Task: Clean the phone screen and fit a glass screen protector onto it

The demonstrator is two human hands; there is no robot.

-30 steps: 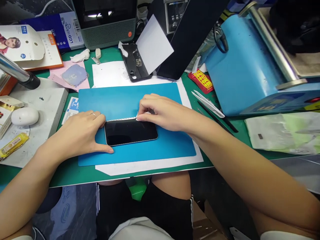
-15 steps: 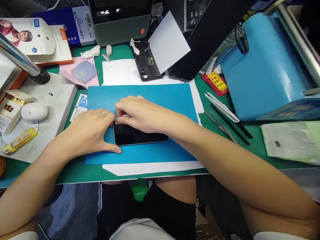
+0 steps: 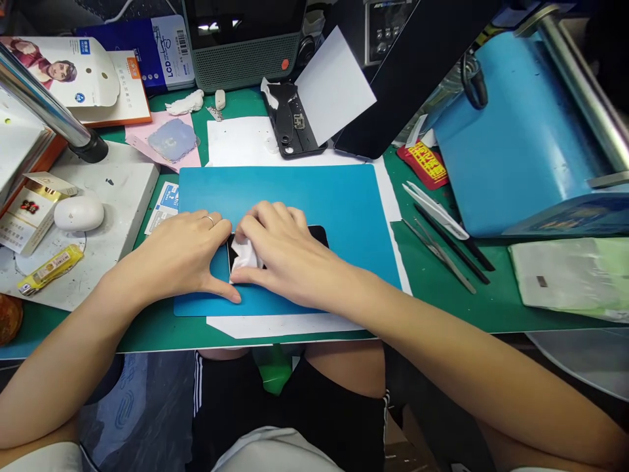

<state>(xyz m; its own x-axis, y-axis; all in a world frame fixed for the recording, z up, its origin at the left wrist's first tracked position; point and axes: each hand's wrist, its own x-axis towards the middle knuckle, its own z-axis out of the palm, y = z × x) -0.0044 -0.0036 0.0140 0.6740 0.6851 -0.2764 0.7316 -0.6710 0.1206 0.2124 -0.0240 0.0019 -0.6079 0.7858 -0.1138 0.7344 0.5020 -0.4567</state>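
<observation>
We have the flat black glass-faced phone [image 3: 320, 235] lying on the smooth blue rectangular mat [image 3: 354, 210], its long axis running left to right across us. Our bare right hand [image 3: 278, 252] is the nearer one, covering most of the phone so that mainly its far right corner and left end show. That hand is palm down, fingers curled and thumb closed against them, pinching a crumpled white tissue [image 3: 246, 255] over the phone's left end; its forearm slants in from the lower right. Our bare left hand [image 3: 189, 255] sits just left of that end, thumb and forefinger spread wide around its two corners, with nothing visible in its grasp. Whether its fingertips touch the phone's edge, we cannot tell.
</observation>
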